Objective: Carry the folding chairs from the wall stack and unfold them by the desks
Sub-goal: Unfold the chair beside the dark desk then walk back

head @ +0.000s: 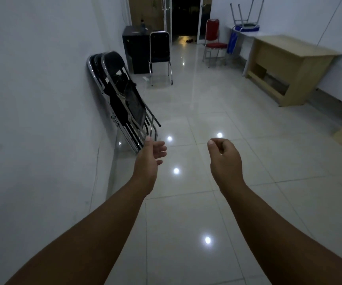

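Observation:
A stack of folded black chairs with chrome frames (122,95) leans against the left wall, feet on the tiled floor. My left hand (151,153) is stretched out just short of the stack's feet, palm up, fingers relaxed and holding nothing. My right hand (223,155) reaches forward over the floor, fingers loosely curled, holding nothing. A light wooden desk (289,66) stands along the right wall. A dark desk (135,48) stands at the far left by the wall.
An unfolded black chair (159,56) stands in front of the dark desk. A red chair (213,42) sits by a white table (254,34) that carries an upturned stool. A dark doorway lies at the far end. Glossy floor tiles stretch down the middle.

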